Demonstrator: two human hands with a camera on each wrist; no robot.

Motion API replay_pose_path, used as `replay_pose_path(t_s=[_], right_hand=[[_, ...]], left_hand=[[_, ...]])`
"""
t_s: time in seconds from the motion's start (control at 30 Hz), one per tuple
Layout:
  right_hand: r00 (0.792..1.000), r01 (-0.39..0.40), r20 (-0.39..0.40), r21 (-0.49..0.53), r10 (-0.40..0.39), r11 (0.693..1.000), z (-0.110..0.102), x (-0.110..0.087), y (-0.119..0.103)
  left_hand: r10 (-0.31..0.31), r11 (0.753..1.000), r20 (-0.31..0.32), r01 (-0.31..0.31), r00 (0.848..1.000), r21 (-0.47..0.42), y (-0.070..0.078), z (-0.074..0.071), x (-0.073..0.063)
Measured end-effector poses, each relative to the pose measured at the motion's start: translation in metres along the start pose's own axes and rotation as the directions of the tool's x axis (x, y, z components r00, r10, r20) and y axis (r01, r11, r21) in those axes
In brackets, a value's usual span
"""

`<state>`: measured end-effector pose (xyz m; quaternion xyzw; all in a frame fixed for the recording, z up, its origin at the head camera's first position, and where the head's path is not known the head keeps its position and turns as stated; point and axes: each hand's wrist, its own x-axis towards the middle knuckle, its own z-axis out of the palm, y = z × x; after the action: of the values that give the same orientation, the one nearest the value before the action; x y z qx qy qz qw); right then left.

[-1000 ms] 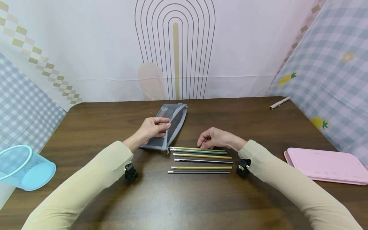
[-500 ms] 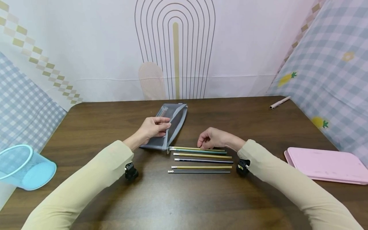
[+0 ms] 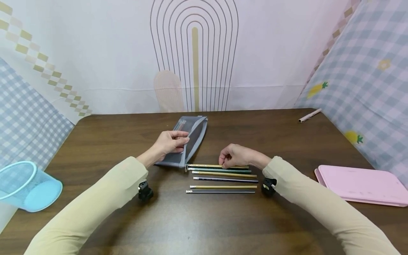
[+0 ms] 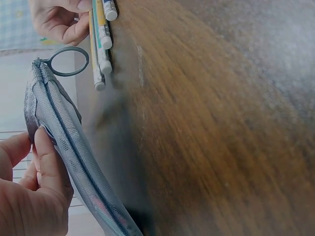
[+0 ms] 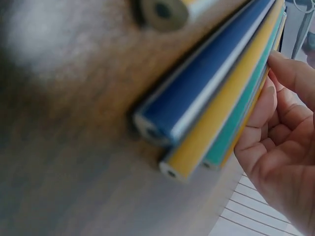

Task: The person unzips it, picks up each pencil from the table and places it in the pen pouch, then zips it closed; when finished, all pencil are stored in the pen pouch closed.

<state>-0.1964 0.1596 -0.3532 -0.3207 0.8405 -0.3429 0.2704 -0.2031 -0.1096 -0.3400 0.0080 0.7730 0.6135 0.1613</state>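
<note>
In the head view my left hand (image 3: 170,143) pinches the zipped edge of a grey mesh pencil pouch (image 3: 170,161), whose mouth gapes to the right. Through the mesh, a few slim items show faintly inside. My right hand (image 3: 237,156) pinches the farthest yellow pencil (image 3: 204,165) between thumb and fingers. Just nearer lies a green pencil (image 3: 223,170), then another yellow pencil (image 3: 229,174). A dark blue pencil (image 3: 224,179), a third yellow pencil (image 3: 223,186) and a grey pencil (image 3: 223,192) follow towards me. Their eraser ends point left. A ring pull (image 4: 69,61) hangs from the pouch's zip.
A light blue mesh cup (image 3: 41,187) lies on its side at the left table edge. Pink flat cases or notebooks (image 3: 363,182) lie at the right. A pale pen (image 3: 309,115) rests near the far right corner of the brown table (image 3: 204,226).
The far yellow pencil in my right hand has come slightly apart from the green one. My left hand keeps its hold on the pouch. The head view has tilted slightly.
</note>
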Motion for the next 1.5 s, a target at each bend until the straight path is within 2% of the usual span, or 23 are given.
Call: replay_pose_path(t_s=[0.23, 0.4, 0.67, 0.9, 1.0, 1.07, 1.13, 1.23, 1.37, 1.5], right_hand=[[0.998, 0.028, -0.059, -0.098, -0.034, 0.995, 0.002, -0.002, -0.002], [0.997, 0.031, -0.071, -0.127, -0.040, 0.991, 0.000, -0.003, -0.001], [0.980, 0.031, -0.188, -0.197, -0.069, 0.980, -0.010, -0.012, 0.003], [0.964, 0.005, -0.263, -0.122, -0.037, 0.993, -0.016, -0.013, 0.005], [0.963, -0.013, -0.268, -0.021, 0.007, 1.000, -0.017, -0.009, 0.005], [0.966, -0.048, -0.249, 0.072, 0.065, 0.996, -0.016, -0.004, 0.004], [0.966, -0.088, -0.228, 0.164, 0.124, 0.983, -0.015, 0.001, 0.002], [0.960, -0.135, -0.193, 0.309, 0.201, 0.941, -0.011, 0.011, -0.003], [0.953, -0.168, -0.140, 0.495, 0.269, 0.852, -0.004, 0.027, -0.010], [0.939, -0.201, -0.103, 0.610, 0.328, 0.766, 0.000, 0.043, -0.017]], left_hand=[[0.006, 1.000, -0.005, -0.006, 1.000, 0.001, -0.001, 0.000, 0.000], [0.001, 1.000, -0.001, -0.001, 1.000, 0.005, 0.000, 0.000, -0.001], [-0.002, 1.000, -0.011, 0.002, 1.000, 0.011, 0.002, 0.001, 0.000], [0.004, 1.000, -0.003, -0.004, 1.000, 0.000, 0.000, 0.001, 0.000], [0.013, 1.000, -0.005, -0.013, 1.000, -0.013, 0.000, 0.001, 0.000], [0.016, 1.000, -0.005, -0.016, 1.000, -0.017, 0.000, 0.001, 0.000], [0.018, 1.000, -0.002, -0.018, 1.000, -0.018, 0.000, 0.001, 0.000], [0.016, 1.000, 0.000, -0.016, 1.000, -0.013, 0.001, 0.002, -0.001], [0.009, 1.000, -0.001, -0.009, 1.000, -0.011, 0.001, 0.003, -0.001], [0.006, 1.000, -0.004, -0.007, 1.000, -0.013, 0.001, 0.004, 0.000]])
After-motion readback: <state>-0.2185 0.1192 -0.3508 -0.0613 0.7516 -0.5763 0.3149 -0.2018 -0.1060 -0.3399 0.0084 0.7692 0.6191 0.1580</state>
